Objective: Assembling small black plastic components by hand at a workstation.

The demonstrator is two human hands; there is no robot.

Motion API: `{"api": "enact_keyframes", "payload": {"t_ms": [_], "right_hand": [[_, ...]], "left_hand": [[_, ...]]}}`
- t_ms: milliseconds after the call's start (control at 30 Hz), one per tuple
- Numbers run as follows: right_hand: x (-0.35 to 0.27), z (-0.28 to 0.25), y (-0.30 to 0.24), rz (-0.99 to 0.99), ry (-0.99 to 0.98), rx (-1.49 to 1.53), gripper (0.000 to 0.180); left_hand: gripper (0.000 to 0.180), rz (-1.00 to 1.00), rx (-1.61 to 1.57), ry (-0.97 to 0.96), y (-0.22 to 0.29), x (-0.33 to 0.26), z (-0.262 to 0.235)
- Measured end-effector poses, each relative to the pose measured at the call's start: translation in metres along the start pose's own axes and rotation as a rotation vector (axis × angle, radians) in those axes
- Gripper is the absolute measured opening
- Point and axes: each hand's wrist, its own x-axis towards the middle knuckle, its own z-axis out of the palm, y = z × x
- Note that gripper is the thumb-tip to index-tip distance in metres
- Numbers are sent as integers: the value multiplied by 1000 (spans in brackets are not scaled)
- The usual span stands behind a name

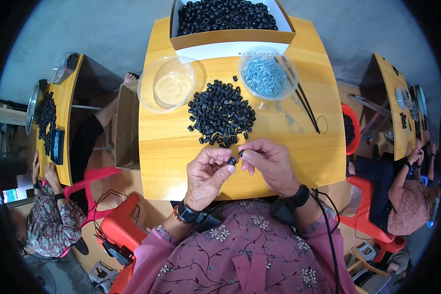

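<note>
Just above the near part of the table, my left hand [208, 176] pinches a small round black plastic part [232, 160] between thumb and fingers. Close beside it, my right hand [269, 161] is closed in a pinch on a small dark piece [240, 153], mostly hidden by the fingertips. The two pieces are almost touching; I cannot tell whether they meet. Right beyond my hands lies a loose heap of small black cylindrical parts [220, 112]. Behind it to the right, a clear round tub [245, 81] holds many small bluish clear pieces.
A cardboard box [230, 36] full of round black parts stands at the table's far edge. An empty clear tub [147, 93] sits left of the heap. Black chopsticks [306, 108] lean from the bluish tub, near a thin ring [322, 124]. People work at tables on both sides.
</note>
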Motion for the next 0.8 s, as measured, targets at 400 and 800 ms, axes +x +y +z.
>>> {"api": "enact_keyframes", "payload": {"t_ms": [400,800], "right_hand": [[2,6,1,-9,-9,-70,17],[4,12,5,-50,-13,-164,18]], "left_hand": [[26,28,24,-20,-3,-2,-6],[27,49,-62,-36,0,0,-1]]}}
